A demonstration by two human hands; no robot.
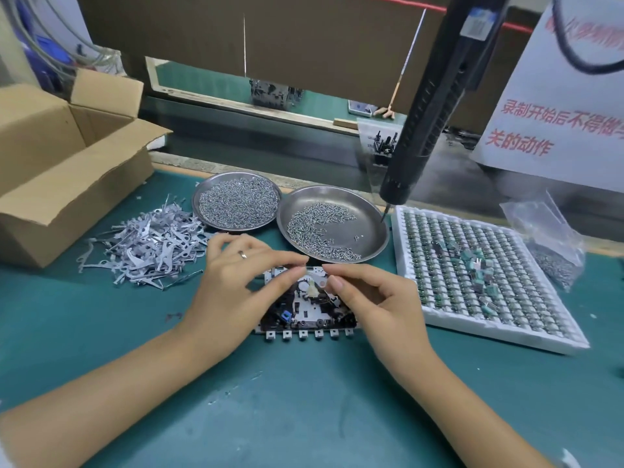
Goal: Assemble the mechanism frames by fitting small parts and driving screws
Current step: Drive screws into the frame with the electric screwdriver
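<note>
A black and white mechanism frame lies flat on the green mat in front of me, a row of metal tabs along its near edge. My left hand hovers over its left side, fingers bent, fingertips at the frame's far edge. My right hand sits over the right side, thumb and forefinger pinched together near the frame's top; whatever they pinch is too small to make out. The black electric screwdriver hangs free above the right dish, touched by neither hand.
Two steel dishes of screws stand behind the frame. A heap of flat metal levers lies at left beside an open cardboard box. A white tray of small green parts and a plastic bag sit at right.
</note>
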